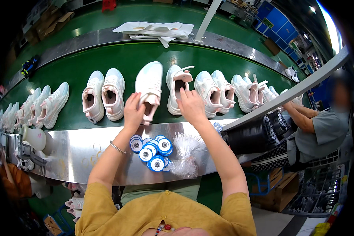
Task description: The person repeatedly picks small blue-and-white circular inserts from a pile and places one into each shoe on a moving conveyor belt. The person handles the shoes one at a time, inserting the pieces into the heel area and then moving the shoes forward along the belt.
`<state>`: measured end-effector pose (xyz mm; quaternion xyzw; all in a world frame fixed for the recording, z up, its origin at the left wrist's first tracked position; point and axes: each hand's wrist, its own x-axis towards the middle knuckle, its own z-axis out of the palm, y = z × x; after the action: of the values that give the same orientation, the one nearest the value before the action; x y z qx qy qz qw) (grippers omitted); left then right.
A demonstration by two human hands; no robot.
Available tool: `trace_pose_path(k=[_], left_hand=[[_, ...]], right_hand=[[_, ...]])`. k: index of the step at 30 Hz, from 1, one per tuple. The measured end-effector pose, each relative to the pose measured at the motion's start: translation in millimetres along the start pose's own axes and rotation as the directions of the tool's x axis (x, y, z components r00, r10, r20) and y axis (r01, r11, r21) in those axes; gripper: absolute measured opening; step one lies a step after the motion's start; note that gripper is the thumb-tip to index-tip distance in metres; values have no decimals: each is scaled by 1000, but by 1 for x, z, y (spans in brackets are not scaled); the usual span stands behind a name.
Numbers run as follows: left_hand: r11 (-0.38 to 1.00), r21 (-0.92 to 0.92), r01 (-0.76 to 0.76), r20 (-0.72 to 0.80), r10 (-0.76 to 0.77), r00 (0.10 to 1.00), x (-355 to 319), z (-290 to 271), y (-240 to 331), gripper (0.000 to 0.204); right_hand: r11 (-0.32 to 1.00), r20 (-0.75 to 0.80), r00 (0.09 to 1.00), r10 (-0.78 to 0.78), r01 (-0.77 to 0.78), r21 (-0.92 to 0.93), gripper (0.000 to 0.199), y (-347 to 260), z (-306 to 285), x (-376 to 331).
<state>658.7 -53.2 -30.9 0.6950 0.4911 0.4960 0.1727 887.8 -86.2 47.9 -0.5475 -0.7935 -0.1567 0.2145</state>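
My left hand grips a white and pale-pink sneaker by its heel end; the shoe is tilted, its toe pointing away from me. Right of it stands a second sneaker, its tongue pulled up and its opening spread. The fingers of my right hand curl over the side of that opening, and some fingertips are hidden there. Between my forearms, on the metal ledge, lies a pile of round blue-and-white tags. Beside them sits a bundle of clear plastic fasteners.
Paired sneakers line the green conveyor belt on both sides. A slanted metal bar crosses at right. Another person works beyond it with hands at shoes. White paper sheets lie on the far rail. Someone in orange is at lower left.
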Motion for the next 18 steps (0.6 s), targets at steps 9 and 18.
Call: trace_pose_path(k=[9, 18], left_hand=[[983, 175, 49, -66, -38, 997, 28, -16, -11, 30], [984, -144, 105, 224, -71, 972, 37, 74, 50, 54]], right_hand=[[961, -50, 998, 36, -21, 277, 13, -16, 15, -8], [742, -22, 821, 571, -504, 443, 32, 16, 46, -3]])
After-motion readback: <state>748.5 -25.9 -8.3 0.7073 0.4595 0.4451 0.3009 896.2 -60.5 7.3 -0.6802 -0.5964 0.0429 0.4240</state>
